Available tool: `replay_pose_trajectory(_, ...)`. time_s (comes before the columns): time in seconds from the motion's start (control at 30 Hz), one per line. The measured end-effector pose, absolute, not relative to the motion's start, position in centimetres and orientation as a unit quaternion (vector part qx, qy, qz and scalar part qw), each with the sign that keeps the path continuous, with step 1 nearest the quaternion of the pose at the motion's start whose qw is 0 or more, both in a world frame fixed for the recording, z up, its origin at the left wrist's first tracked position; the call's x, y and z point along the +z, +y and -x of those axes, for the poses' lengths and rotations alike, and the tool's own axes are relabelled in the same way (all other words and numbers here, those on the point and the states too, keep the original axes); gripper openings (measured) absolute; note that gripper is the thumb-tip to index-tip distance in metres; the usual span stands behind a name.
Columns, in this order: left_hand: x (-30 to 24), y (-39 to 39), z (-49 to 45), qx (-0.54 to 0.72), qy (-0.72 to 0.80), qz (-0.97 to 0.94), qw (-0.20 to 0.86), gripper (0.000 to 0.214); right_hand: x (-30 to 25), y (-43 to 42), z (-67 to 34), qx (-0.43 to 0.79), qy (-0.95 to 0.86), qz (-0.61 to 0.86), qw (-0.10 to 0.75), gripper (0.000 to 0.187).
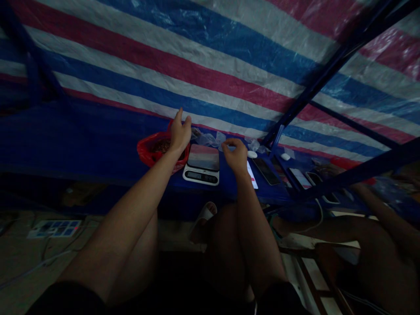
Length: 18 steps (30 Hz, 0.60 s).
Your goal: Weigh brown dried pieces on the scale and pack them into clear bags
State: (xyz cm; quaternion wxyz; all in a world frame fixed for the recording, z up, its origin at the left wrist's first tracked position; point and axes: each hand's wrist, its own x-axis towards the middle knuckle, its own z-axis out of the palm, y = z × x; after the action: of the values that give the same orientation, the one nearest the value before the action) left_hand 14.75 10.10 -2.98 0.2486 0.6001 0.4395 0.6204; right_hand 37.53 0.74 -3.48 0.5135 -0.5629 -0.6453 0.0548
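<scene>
Two bare hands reach out over a low table [98, 144] draped in blue, set against a striped tarp [197, 65] of red, white and blue. At far left, down on the floor below the table's front edge, we make out a power strip [54, 228].

On the table, left of centre, sits a red bag [147, 151], open at the top with something brownish inside. The left hand [180, 133] hangs just above the bag's right side with fingers pointing up and thumb a little apart from them. It is loosely open, and we cannot tell whether anything is pinched between the tips.

Just right of the bag, near the front edge, stands a white scale [202, 164]. Crumpled clear plastic bags [206, 139] lie behind it, toward the back edge. The right hand [235, 155] is just right of the scale, curled with thumb and forefinger drawn close at the edge of the plastic. We cannot tell whether it has a grip on it.

Further right lie a small white object [252, 154] and a row of phones [265, 170]. At the right end, another person's arm [377, 210] stretches toward the table.
</scene>
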Motion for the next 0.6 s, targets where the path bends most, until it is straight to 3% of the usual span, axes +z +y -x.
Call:
replay_pose_trajectory(0.1,-1.2,7.6,-13.7,0.639,0.463,-0.576,0.211,0.039,-3.0,-0.1,-36.4,0.089,-0.676,0.514,0.521,0.013)
replay_pose_trajectory(0.2,0.3,4.9,-11.5,0.58,0.502,-0.612,0.194,0.031,-3.2,-0.5,-35.7,0.144,-0.714,0.493,0.476,0.013)
replay_pose_trajectory(0.37,-0.3,3.0,-7.0,0.333,0.594,-0.716,0.151,0.024,-3.8,-0.5,-35.5,0.166,-0.745,0.48,0.433,0.014)
replay_pose_trajectory(0.5,-1.7,3.6,-5.9,0.172,0.524,-0.822,0.14,0.033,-3.9,-0.5,-35.2,0.172,-0.713,0.486,0.475,0.034)
replay_pose_trajectory(0.6,-2.2,4.2,-6.1,0.141,0.519,-0.832,0.134,0.036,-3.8,-0.5,-34.8,0.189,-0.676,0.496,0.511,0.039)
